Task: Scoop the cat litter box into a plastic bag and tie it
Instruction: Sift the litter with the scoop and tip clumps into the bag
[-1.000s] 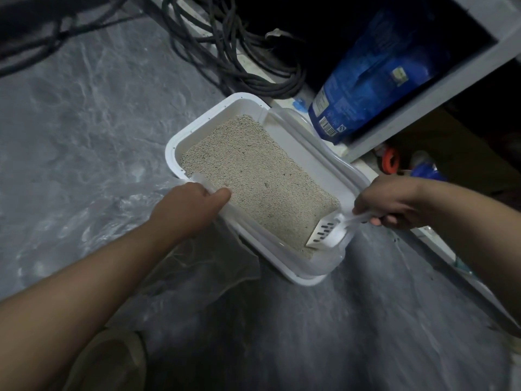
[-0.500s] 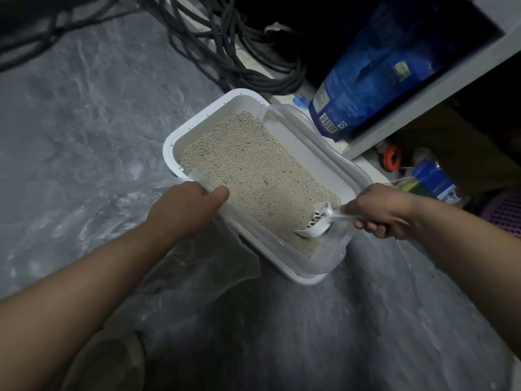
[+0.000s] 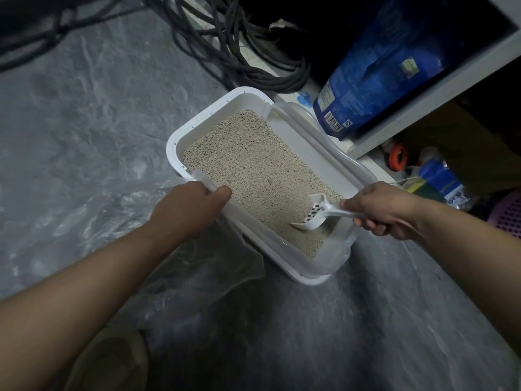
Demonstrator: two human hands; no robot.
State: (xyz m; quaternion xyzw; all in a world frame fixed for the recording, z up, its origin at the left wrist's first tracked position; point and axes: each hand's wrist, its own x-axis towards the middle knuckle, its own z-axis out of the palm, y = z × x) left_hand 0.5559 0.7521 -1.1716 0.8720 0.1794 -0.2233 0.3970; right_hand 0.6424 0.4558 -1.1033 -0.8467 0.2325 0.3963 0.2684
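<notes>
A white litter box [image 3: 180, 136] with a translucent upper rim sits on the grey floor, filled with pale beige litter [image 3: 253, 170]. My left hand [image 3: 189, 207] grips the near-left rim of the box, thumb over the edge. My right hand [image 3: 386, 210] holds the handle of a white slotted scoop [image 3: 313, 215], whose blade rests in the litter at the near-right corner. A clear plastic bag [image 3: 197, 266] lies crumpled on the floor under my left forearm, against the box's near side.
A blue litter sack [image 3: 375, 80] leans on a white shelf [image 3: 439, 88] behind the box. Black cables [image 3: 239, 52] coil at the back. Bottles, an orange item [image 3: 397, 159] and a purple basket [image 3: 507, 215] sit at the right. My shoe [image 3: 112, 359] is at bottom left.
My right hand has brought the scoop from the box's near-right rim down into the litter, turning the blade towards the middle. My left hand has kept its grip on the rim.
</notes>
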